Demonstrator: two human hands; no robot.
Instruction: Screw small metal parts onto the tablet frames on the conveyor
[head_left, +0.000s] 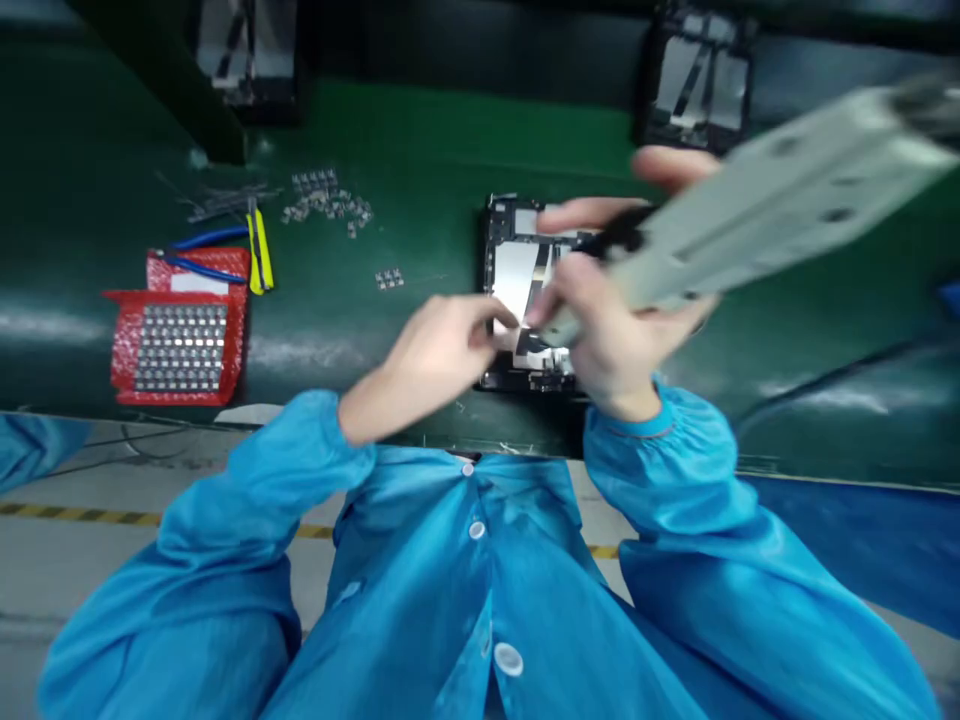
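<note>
A black device frame [501,262] with silver inner parts lies on the green belt in front of me. My left hand [439,355] is at its near left corner, fingers pinched together on something too small to make out. My right hand [611,335] is over the frame's right side, wrapped round a long grey tool [780,215] that slants up to the right and is blurred by motion. Its tip is near the frame's lower middle.
A red tray [127,350] of small metal parts sits at the left, with yellow-handled cutters [259,255] and blue-handled pliers [202,252] beside it. Loose metal pieces [326,203] lie behind. Two more black frames [697,85] rest further back on the green belt [420,150].
</note>
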